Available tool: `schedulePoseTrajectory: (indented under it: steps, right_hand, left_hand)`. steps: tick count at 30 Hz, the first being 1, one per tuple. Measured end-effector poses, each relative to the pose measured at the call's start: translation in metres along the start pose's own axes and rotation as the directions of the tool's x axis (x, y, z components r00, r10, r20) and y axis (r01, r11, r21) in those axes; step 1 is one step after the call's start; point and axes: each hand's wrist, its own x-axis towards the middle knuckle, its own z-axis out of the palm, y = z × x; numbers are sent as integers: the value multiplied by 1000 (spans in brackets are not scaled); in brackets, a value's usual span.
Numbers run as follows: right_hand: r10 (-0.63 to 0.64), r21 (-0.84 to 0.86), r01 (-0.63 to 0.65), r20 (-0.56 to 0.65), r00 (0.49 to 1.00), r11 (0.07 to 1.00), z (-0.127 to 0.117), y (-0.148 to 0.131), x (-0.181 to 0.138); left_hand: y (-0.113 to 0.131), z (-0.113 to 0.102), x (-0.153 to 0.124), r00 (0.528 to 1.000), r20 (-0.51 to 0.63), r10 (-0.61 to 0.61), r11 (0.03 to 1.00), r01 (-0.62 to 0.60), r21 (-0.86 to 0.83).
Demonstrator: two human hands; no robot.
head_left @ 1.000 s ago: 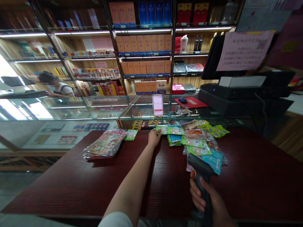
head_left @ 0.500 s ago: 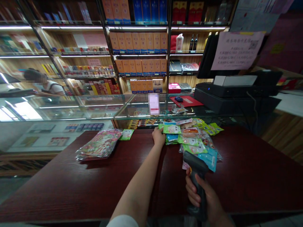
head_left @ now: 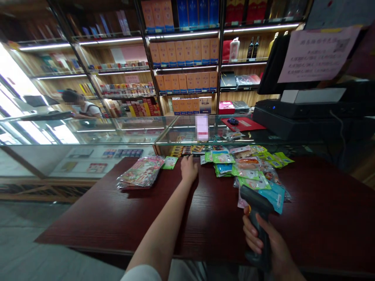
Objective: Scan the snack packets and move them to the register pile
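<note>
My left hand (head_left: 189, 169) is over the table between a small green packet (head_left: 170, 162) and a pile of snack packets. Its fingers are loosely bent and somewhat apart, with nothing visible in them. Nearest on the pile's side is a green-and-white packet (head_left: 223, 157), lying over blue packets (head_left: 224, 168). My right hand (head_left: 258, 238) is wrapped round the handle of a dark barcode scanner (head_left: 259, 218). The scanner's head points at the front of the pile, close to a light-blue packet (head_left: 275, 196). A stack of plastic-wrapped colourful packs (head_left: 142, 172) lies to the left.
Behind the dark red table (head_left: 205, 218) runs a glass display counter (head_left: 140, 136). On it are a red mat (head_left: 249, 124) with a mouse (head_left: 233, 121) and an upright pale card (head_left: 202, 127). A monitor (head_left: 274, 64) stands at right. A person (head_left: 84, 107) is at far left.
My left hand has moved left off the pile, toward the lone green packet. My right hand still holds the scanner over the pile. The camera view has turned a little left.
</note>
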Motion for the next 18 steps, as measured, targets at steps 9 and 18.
schedulePoseTrajectory:
  steps: [9, 18]
  right_hand:
    - [-3, -30, 3, -11, 1000, 1000, -4, 1, -1]
    - [-10, -32, 10, -8, 1000, 999, -3, 0, 1]
  left_hand:
    - [-36, -45, -10, 956, 109, -274, 865, 196, 462]
    - [-27, -72, -20, 959, 221, -178, 840, 31, 542]
